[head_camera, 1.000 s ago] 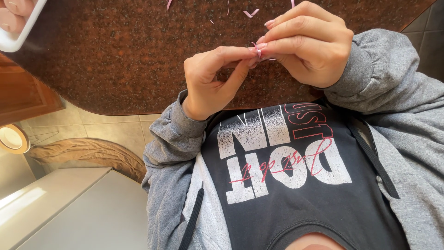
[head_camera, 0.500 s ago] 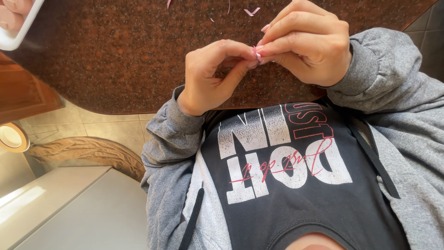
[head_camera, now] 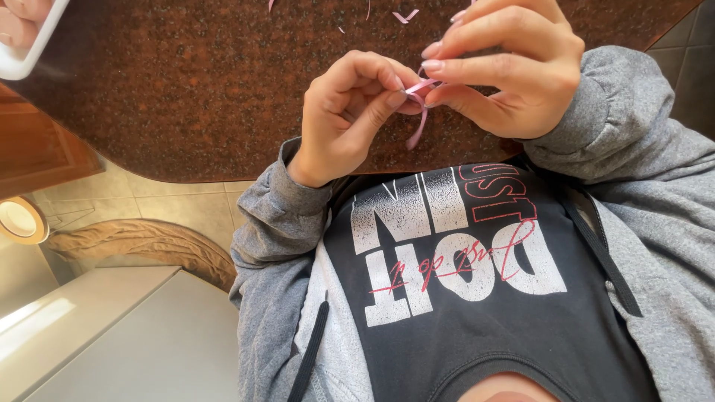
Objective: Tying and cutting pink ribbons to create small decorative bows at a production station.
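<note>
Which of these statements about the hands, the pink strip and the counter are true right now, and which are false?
1. Both hands pinch one thin pink strip between their fingers. True: the left hand and the right hand meet on it.
2. The strip lies flat on the counter. False: it is held up between the fingers, with a loose tail hanging down.
3. Small pink scraps lie on the brown speckled counter beyond the hands. True.
4. The left hand holds scissors. False: no scissors show; its fingers are on the strip only.
5. The sleeves are grey. True: a grey sleeve covers each wrist.
</note>
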